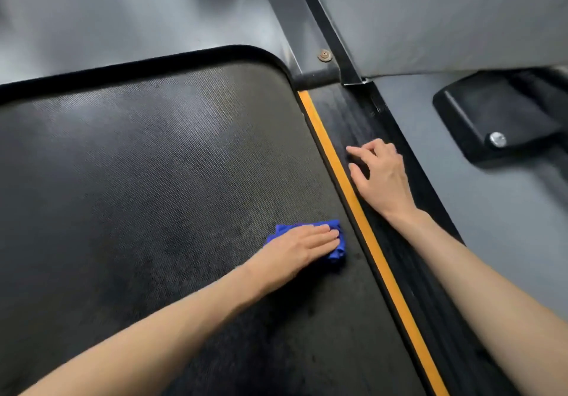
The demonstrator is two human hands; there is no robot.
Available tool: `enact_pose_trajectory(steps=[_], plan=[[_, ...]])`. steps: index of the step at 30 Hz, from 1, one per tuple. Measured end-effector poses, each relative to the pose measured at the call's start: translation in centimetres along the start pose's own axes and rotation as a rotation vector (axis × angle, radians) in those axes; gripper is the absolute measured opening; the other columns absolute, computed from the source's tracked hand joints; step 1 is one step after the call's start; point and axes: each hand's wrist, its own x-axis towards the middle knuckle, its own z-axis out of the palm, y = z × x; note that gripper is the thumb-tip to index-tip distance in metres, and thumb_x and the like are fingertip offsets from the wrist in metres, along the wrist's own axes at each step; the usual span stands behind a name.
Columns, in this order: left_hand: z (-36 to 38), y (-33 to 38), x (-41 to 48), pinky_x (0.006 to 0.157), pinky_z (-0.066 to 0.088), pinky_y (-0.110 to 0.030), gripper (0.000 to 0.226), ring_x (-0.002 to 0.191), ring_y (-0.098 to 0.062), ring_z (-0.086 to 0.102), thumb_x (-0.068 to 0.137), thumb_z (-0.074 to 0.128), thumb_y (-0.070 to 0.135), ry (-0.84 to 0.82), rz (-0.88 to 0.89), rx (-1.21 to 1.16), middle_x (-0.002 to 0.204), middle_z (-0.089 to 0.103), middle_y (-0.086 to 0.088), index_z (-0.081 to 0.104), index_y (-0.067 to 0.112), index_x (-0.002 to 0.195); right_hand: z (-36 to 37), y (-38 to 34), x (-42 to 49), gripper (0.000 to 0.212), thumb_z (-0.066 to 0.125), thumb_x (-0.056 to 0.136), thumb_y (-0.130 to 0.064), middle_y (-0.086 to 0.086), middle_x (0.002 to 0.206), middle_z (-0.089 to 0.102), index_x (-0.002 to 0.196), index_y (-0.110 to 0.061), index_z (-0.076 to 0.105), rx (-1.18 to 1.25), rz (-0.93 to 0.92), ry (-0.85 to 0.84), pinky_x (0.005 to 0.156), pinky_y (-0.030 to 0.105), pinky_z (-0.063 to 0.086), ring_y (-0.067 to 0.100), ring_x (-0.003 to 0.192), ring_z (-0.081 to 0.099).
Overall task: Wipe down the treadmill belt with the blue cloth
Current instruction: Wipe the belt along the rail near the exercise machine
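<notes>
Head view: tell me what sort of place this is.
Likely a gym or home workout room: a textured black treadmill belt, an orange-striped side rail beside it, and a grey upright post. The left hand presses the blue cloth onto the belt.

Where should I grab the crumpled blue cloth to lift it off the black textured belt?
Pinch the bunched folds of the crumpled blue cloth jutting past the left hand, coming from above on the side toward the orange stripe. The fabric looks raised there; elsewhere the flat hand covers it.
</notes>
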Motion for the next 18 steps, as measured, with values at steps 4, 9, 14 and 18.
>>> enact_pose_trajectory(steps=[4,9,14,18], plan=[[-3.6,-5.7,2.1,0.113,0.027,-0.034,0.058,0.135,-0.026,0.038,0.084,0.021,0.007,0.082,-0.193,0.139,0.143,0.043,-0.009,0.046,0.007,0.136,-2.0,-0.4,-3.0,0.035,0.05,0.094,-0.027,-0.006,0.082,0.044,0.128,-0.02,0.057,-0.058,0.033,-0.18,0.071,0.031,0.042,0.014,0.079,0.046],[-6.5,-7.0,5.2,0.118,0.016,-0.035,0.064,0.142,-0.026,0.023,0.082,0.034,-0.013,0.123,-0.4,0.205,0.151,0.028,-0.012,0.033,0.007,0.143,-3.1,-2.8,-3.2,0.067,0.048,0.094,-0.042,0.009,0.119,0.058,0.149,-0.03,0.011,-0.129,0.319,-0.701,0.069,0.032,0.048,0.015,0.084,0.055],[-7.3,-6.2,4.9,0.117,0.009,-0.03,0.071,0.144,-0.023,0.014,0.082,0.043,-0.015,0.078,-0.476,0.142,0.155,0.018,-0.009,0.024,0.008,0.147,-4.2,-4.8,-2.0,0.076,0.049,0.095,-0.027,0.011,0.129,0.053,0.149,-0.027,-0.004,-0.25,0.351,-0.857,0.089,0.044,0.05,0.026,0.107,0.056],[-7.1,-7.6,5.3,0.114,0.01,-0.028,0.074,0.144,-0.022,0.013,0.079,0.042,-0.018,0.061,-0.535,0.033,0.155,0.02,-0.007,0.027,0.008,0.146,-2.9,-4.1,-4.8,0.069,0.047,0.094,-0.03,0.004,0.087,0.057,0.148,-0.035,0.003,-0.187,0.376,-0.578,0.07,0.039,0.055,0.02,0.075,0.059]])
